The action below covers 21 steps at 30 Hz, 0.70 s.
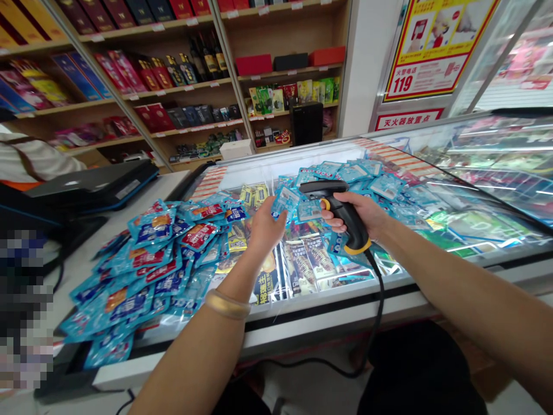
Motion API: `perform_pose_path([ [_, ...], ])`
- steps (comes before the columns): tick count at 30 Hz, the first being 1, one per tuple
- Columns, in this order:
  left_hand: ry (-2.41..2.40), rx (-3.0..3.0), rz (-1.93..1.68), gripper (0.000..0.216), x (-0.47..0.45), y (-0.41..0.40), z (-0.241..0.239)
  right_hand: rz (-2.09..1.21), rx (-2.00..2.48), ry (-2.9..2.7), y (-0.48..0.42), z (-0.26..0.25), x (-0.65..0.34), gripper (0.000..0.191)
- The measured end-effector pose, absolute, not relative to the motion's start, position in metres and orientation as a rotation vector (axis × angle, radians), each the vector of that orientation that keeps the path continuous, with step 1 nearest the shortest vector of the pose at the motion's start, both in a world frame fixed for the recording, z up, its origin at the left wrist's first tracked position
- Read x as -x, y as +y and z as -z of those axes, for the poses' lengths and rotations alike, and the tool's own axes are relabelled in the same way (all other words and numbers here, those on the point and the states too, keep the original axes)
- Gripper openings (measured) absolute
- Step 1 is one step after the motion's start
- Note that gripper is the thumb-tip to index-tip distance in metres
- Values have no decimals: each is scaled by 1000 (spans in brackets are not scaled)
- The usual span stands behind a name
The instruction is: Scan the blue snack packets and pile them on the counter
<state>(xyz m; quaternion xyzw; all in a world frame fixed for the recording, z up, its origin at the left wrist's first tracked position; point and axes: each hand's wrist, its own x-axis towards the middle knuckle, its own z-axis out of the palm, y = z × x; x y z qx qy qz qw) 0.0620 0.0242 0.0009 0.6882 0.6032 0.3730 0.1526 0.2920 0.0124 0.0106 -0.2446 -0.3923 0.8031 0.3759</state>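
My right hand [365, 213] is wrapped round the grip of a black and yellow barcode scanner [352, 222], whose head points left over the glass. A cable runs down from its handle. Between the thumb and fingers of my left hand [265, 225] is a small blue snack packet [286, 200], just left of the scanner's head. A pile of blue snack packets [384, 187] lies behind and right of the scanner. To the left of my left hand, another heap of blue packets with red and dark blue labels [159, 248] covers the counter's corner.
Under both piles is a glass-topped freezer [280, 317] with packaged ice creams [309, 262] inside. A black device [99, 184] sits on the counter at the left, near a person's sleeve [38, 158]. Stocked shelves [173, 89] stand behind. The scanner's cable [380, 311] hangs over the front edge.
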Motion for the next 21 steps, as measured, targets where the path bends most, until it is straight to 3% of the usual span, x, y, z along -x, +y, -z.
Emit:
perform_pose_path([
  [6, 1984, -2213, -1088, 41, -27, 13, -46, -2084, 630, -883, 8, -14, -266, 13],
  [11, 2357, -2271, -844, 50, 31, 3, -77, -2158, 629, -872, 8, -17, -228, 14],
  [17, 2451, -2363, -151, 48, 81, 2, -56, -2264, 596, -892, 6, -13, -188, 18],
  [21, 2427, -2411, -131, 52, 89, 0, -42, -2306, 598, -915, 4, -8, -183, 18],
])
